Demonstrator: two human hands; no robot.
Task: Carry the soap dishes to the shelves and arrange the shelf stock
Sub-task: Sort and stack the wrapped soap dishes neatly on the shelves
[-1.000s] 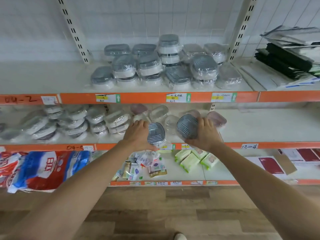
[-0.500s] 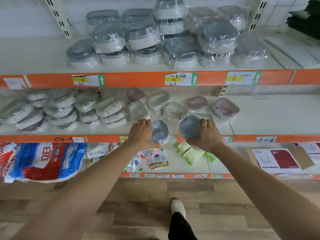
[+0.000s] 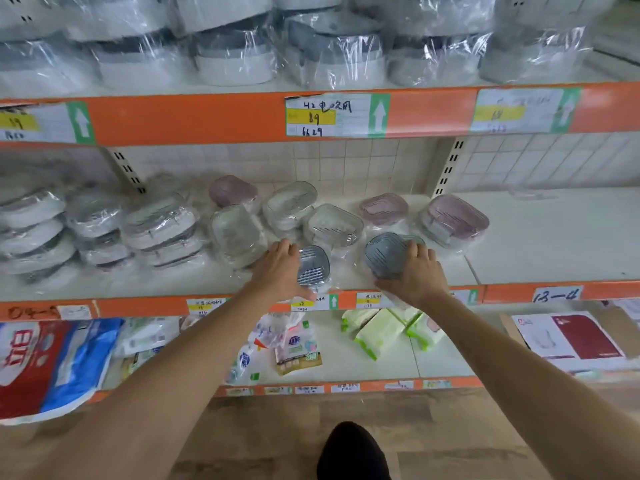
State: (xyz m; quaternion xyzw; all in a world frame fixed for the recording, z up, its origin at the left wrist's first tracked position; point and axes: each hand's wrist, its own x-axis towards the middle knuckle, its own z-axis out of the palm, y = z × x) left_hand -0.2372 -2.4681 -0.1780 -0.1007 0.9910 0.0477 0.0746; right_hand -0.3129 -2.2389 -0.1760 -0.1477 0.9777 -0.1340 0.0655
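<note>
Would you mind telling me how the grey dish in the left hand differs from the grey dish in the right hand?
The left dish looks squarer and smaller; the right dish looks rounder and larger. The left hand covers the left dish's left side; the right hand grips the right dish from its right and lower edge. Both are grey, ridged, plastic-wrapped and at the front of the middle shelf.

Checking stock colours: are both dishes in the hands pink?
No, the left hand and right hand each hold a grey dish; the pink dishes sit behind.
</note>
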